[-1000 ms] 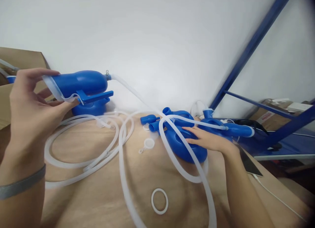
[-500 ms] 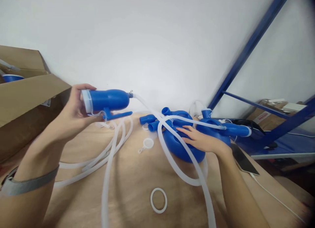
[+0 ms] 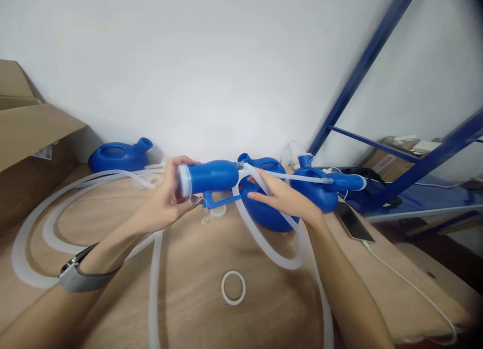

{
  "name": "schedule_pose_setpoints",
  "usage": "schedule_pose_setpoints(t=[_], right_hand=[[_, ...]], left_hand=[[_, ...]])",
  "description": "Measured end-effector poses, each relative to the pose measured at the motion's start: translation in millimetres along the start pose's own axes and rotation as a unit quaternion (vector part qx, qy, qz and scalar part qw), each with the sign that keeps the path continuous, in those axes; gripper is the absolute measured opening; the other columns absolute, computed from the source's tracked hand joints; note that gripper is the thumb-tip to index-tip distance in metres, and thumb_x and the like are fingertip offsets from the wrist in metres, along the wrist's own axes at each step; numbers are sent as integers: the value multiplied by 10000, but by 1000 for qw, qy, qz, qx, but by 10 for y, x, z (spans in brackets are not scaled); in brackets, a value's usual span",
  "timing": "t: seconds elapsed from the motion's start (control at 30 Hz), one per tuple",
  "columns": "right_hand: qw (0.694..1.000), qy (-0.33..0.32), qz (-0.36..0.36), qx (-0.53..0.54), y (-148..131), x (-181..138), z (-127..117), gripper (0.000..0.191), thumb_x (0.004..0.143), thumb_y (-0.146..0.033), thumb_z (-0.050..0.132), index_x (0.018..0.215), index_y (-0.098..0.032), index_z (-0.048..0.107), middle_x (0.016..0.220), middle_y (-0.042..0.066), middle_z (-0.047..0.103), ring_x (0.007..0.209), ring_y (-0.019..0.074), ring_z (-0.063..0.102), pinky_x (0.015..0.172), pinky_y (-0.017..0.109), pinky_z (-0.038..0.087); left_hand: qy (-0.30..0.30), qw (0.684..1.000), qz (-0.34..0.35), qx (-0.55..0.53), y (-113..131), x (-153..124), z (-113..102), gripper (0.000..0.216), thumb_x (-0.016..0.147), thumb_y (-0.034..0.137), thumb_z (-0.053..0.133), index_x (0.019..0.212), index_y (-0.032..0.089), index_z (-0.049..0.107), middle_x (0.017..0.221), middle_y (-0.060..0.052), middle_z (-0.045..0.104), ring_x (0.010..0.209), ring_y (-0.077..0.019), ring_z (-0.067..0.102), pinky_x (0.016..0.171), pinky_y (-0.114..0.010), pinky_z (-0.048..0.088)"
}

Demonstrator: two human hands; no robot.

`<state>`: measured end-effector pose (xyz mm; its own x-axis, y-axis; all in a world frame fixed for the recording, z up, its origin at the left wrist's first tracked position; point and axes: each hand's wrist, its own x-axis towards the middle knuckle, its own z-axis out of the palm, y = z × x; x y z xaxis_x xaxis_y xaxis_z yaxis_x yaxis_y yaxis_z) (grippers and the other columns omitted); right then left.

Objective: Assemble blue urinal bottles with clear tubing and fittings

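Observation:
My left hand [image 3: 171,193] is closed around the white-capped end of a blue plastic urinal cup [image 3: 215,176], held sideways above the table. A slim blue handle [image 3: 222,203] hangs under the cup. From a metal-clamped fitting at its right end runs a translucent white hose [image 3: 258,179]. My right hand [image 3: 281,194] is beside that fitting, thumb and fingers apart, with the hose passing between them. Below and behind this hand stands a blue urinal bottle [image 3: 267,215] with a carry handle, partly hidden by hand and hose.
Another blue bottle [image 3: 121,158] stands at the left by an open cardboard box [image 3: 41,133]. A second capped cup [image 3: 345,182] rests on a blue bottle [image 3: 320,200] at right. Also here are a white ring [image 3: 233,287], hose loops [image 3: 28,248], a phone [image 3: 354,222] and a blue metal rack [image 3: 362,72].
My left hand has carried the cup right and slightly down, towards my right hand. My right hand has moved from the bottle's top to the hose near the fitting. The view has turned left.

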<state>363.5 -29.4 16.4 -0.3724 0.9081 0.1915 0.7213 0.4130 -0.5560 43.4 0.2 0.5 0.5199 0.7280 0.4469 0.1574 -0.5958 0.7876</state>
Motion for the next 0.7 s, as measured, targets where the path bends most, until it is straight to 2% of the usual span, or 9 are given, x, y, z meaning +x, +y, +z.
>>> schedule_pose_setpoints(t=[0.03, 0.07, 0.1, 0.17, 0.3, 0.4, 0.5, 0.63, 0.7], right_hand=[[999, 18, 15, 30, -11, 5, 9, 555, 1004, -526, 604, 1486, -264, 520, 1194, 80, 725, 1071, 264, 716, 948, 446, 594], [997, 35, 30, 62, -16, 5, 11, 513, 1013, -536, 587, 1441, -256, 551, 969, 34, 725, 843, 222, 714, 775, 377, 603], [993, 56, 40, 95, -15, 2, 8, 474, 1018, -552, 573, 1386, -253, 584, 791, -14, 660, 660, 179, 642, 629, 315, 549], [980, 114, 43, 160, -4, -7, -16, 431, 1008, -589, 582, 1284, -261, 622, 635, -71, 498, 499, 122, 464, 486, 251, 397], [936, 225, 31, 269, 27, -25, -127, 440, 919, -694, 662, 1066, -286, 587, 597, -97, 325, 462, 95, 320, 432, 236, 252], [899, 300, 18, 317, 43, -66, -273, 477, 871, -721, 704, 954, -296, 505, 602, -101, 272, 444, 85, 255, 417, 232, 193], [879, 347, 14, 325, 51, -160, -443, 472, 845, -683, 756, 924, -296, 497, 608, -94, 289, 446, 84, 227, 420, 246, 172], [874, 382, 23, 300, 12, -339, -635, 387, 880, -639, 740, 948, -308, 551, 611, -88, 280, 444, 85, 210, 436, 274, 161], [875, 383, 21, 296, -46, -452, -720, 343, 914, -606, 721, 946, -300, 570, 605, -88, 293, 432, 73, 231, 446, 281, 158]], left_hand=[[-4, 1000, 8, -10, 1, -10, 42, 639, 935, 311, 712, 1407, 333, 282, 1429, -125, 443, 1060, -202, 661, 758, -294, 633], [-6, 1000, 16, -16, 0, -20, 80, 655, 930, 305, 723, 1416, 336, 285, 1493, -140, 401, 1140, -226, 645, 793, -306, 642], [-8, 999, 23, -22, -4, -29, 115, 680, 923, 300, 735, 1432, 339, 287, 1534, -150, 370, 1200, -248, 626, 820, -320, 648], [-20, 998, 33, -44, -16, -44, 181, 743, 918, 302, 748, 1485, 368, 272, 1568, -156, 352, 1237, -267, 620, 838, -350, 661], [-51, 991, 17, -121, -34, -57, 283, 792, 983, 346, 684, 1558, 500, 163, 1597, -125, 358, 1149, -237, 700, 833, -408, 689], [-54, 989, 2, -138, -30, -53, 302, 771, 999, 334, 673, 1559, 523, 179, 1603, -116, 355, 1174, -254, 713, 840, -414, 690], [-81, 988, -14, -131, -46, -49, 283, 653, 1010, 328, 662, 1537, 468, 303, 1571, -118, 415, 1177, -250, 713, 847, -385, 673], [-144, 986, -49, -74, -141, -66, 304, 438, 1031, 375, 619, 1454, 343, 505, 1368, -108, 644, 1152, -227, 715, 885, -368, 645], [-181, 982, -55, -27, -196, -83, 344, 354, 1025, 395, 617, 1365, 294, 605, 1304, -100, 699, 1124, -221, 722, 886, -362, 639]])
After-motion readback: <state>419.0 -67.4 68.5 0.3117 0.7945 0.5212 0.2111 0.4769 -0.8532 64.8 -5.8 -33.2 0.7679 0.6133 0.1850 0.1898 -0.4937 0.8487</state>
